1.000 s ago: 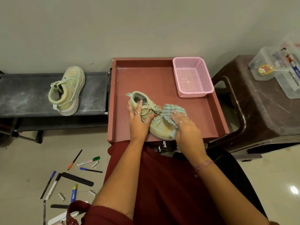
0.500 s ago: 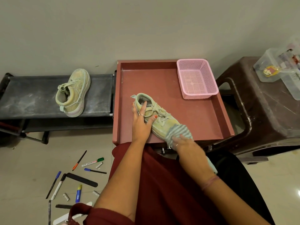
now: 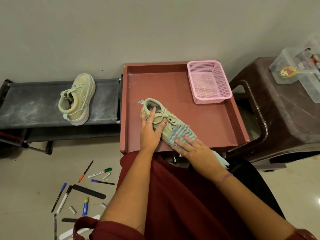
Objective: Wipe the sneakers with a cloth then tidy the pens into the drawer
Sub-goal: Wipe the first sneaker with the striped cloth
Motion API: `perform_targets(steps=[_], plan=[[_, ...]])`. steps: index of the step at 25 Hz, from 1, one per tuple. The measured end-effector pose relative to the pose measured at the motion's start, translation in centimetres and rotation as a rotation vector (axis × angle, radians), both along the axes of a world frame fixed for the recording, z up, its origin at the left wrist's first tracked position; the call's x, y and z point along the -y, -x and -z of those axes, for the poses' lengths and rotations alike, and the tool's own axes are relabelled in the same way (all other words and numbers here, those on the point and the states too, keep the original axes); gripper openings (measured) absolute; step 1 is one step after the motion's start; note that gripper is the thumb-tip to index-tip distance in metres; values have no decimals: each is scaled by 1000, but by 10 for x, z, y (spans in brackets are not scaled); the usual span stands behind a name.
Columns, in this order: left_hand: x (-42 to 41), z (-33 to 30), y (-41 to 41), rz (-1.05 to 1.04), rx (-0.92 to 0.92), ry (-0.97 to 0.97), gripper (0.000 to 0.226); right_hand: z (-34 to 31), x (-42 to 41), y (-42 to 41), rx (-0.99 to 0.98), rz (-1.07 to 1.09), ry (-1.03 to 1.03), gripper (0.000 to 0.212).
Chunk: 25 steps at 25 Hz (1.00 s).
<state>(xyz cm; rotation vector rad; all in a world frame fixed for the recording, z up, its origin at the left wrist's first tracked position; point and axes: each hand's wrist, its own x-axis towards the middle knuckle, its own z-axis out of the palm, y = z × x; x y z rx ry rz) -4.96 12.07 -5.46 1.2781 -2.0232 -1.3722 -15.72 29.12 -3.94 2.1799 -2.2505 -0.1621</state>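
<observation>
Head view: pens [image 3: 78, 193] scattered on floor at lower left, untouched. Right hand [image 3: 192, 148], fingers flat, presses striped cloth [image 3: 181, 134] onto toe of sneaker [image 3: 162, 122] in open red drawer [image 3: 199, 118]; a second ago the cloth sat higher, near the laces, so the stroke runs toeward. Left hand [image 3: 149, 130] grips the collar. Second sneaker [image 3: 77, 99] on black rack [image 3: 34, 104], likely still unwiped

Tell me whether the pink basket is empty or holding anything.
Empty: the pink basket shows only its bare mesh floor, with nothing lying inside.
</observation>
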Motion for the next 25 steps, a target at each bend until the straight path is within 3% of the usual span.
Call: perform_targets(steps=[4,6,9,12,15,19,21,23,25], plan=[[-1,1,-1,5,-3,-1,64,-32,-14,20,125,180,-54,62],[-1,2,1,-4,-16,-6,64,-46,-11,26,131,280,94,71],[0,3,3,-11,-21,5,64,-41,9,16,87,284,306,59],[0,5,1,-5,-11,27,65,-14,15,-6,20,155,96,61],[1,3,1,-3,-1,18,65,-13,9,-6,99,206,-91,57],[0,4,1,0,3,24,67,-41,8,0,99,371,-105,42],[0,4,1,-5,8,21,67,-52,13,6,139,456,52,44],[1,4,2,-13,5,21,66,-43,22,9,117,448,252,52],[1,4,2,-18,10,27,66,-27,27,4,64,271,125,64]])
